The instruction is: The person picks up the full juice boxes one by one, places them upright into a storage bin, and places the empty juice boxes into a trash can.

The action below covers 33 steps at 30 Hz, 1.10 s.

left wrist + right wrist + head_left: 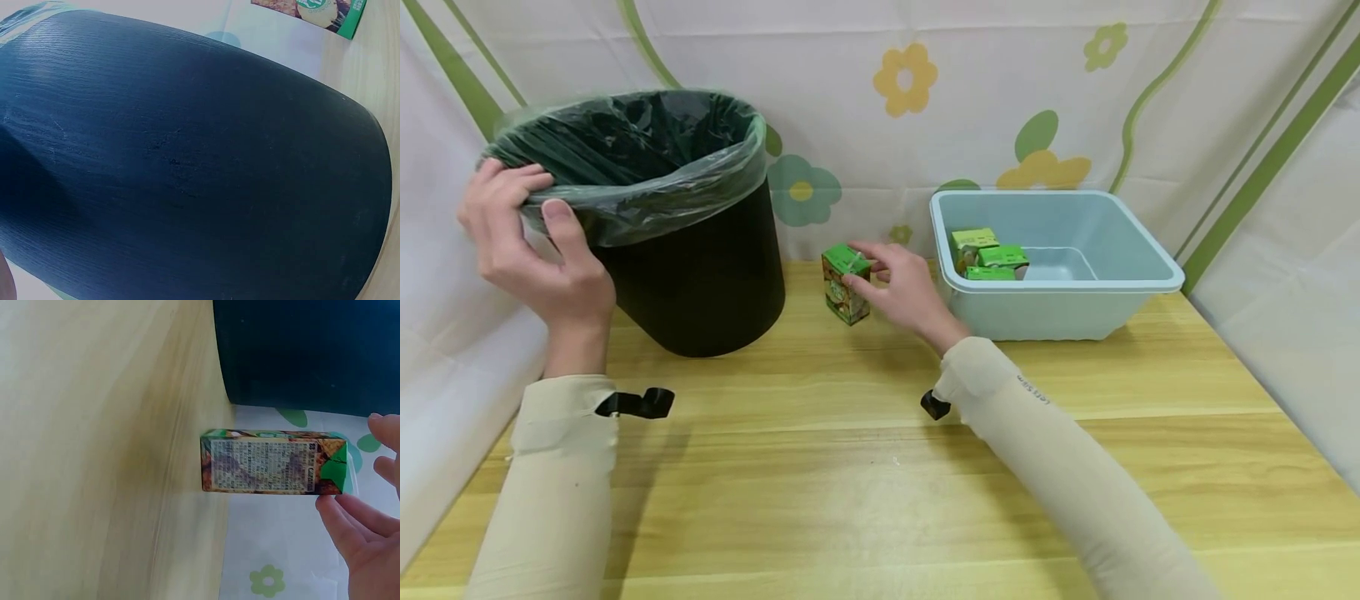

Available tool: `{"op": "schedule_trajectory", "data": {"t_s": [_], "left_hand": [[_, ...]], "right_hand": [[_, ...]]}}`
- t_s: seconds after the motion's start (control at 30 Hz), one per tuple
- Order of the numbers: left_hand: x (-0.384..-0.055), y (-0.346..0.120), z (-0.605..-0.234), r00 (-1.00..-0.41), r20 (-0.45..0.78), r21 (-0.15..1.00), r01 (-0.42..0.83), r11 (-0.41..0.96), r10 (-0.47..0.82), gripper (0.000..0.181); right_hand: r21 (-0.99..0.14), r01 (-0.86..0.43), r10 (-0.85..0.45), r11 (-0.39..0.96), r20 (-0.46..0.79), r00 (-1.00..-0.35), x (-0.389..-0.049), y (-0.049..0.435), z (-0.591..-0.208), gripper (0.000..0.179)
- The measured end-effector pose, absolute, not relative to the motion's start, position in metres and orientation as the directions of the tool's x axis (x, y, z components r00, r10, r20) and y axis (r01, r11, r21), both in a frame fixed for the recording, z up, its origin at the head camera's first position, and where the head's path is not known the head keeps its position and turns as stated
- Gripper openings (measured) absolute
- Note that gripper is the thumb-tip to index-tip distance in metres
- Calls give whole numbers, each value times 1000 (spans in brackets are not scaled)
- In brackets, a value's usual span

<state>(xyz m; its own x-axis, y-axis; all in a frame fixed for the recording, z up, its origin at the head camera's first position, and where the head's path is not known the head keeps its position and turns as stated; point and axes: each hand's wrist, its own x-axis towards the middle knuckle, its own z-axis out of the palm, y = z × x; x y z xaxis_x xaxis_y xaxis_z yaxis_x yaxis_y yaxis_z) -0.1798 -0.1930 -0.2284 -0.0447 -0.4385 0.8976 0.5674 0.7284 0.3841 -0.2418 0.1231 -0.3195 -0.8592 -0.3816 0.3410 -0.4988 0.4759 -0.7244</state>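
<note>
My left hand [542,242] holds the near left rim of a black trash bin [700,292], its thumb on the outside over the clear bin liner [655,204]. The bin's dark side fills most of the left wrist view. Right of the bin, a small green-topped drink carton [842,292] stands upright on the table. My right hand [906,292] is at the carton's top, thumb and fingers spread around its upper corners. In the right wrist view, fingertips [328,503] touch the printed carton's edge, while the other digits stand apart from it.
A light blue plastic tub [1052,312] stands to the right, with several green cartons [988,257] in its left part. Behind everything hangs a white flowered cloth [850,92]. Everything stands on a wood-grain table [820,467].
</note>
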Motion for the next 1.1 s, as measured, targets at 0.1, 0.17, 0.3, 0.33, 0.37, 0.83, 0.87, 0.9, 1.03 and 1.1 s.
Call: {"op": "schedule_trajectory", "data": {"t_s": [0.1,0.17,0.3,0.33,0.37,0.83,0.87,0.9,1.03,1.1], "left_hand": [[-179,-193,-228,-46,897,385,568,727,-439,32],[-179,-193,-229,-47,897,385,568,728,-439,32],[-179,-193,-228,-45,898,384,568,727,-439,32],[-179,-193,-228,-46,897,385,568,727,-439,32],[-179,-193,-228,-45,897,386,569,726,-440,32],[-180,-197,-229,-34,895,381,576,723,-445,33],[-181,-197,-229,-35,893,384,580,718,-448,34],[-181,-198,-229,-34,892,384,585,715,-451,34],[-182,-199,-230,-37,887,389,598,701,-460,37],[-182,-199,-230,-39,887,391,596,702,-461,37]], "right_hand": [[-714,-504,-396,486,335,-855,-242,119,-321,59],[-705,-508,-396,495,337,-854,-243,116,-322,59],[-658,-515,-389,550,344,-855,-245,111,-325,58],[-648,-517,-390,560,344,-854,-245,110,-325,58],[-637,-517,-391,572,342,-854,-246,109,-326,59],[-598,-461,-355,655,295,-887,-248,99,-329,61],[-600,-458,-352,656,294,-889,-247,99,-329,60],[-597,-456,-350,661,292,-890,-247,98,-329,59],[-583,-469,-355,664,307,-883,-247,99,-328,55],[-575,-478,-360,664,313,-879,-247,99,-328,54]]}}
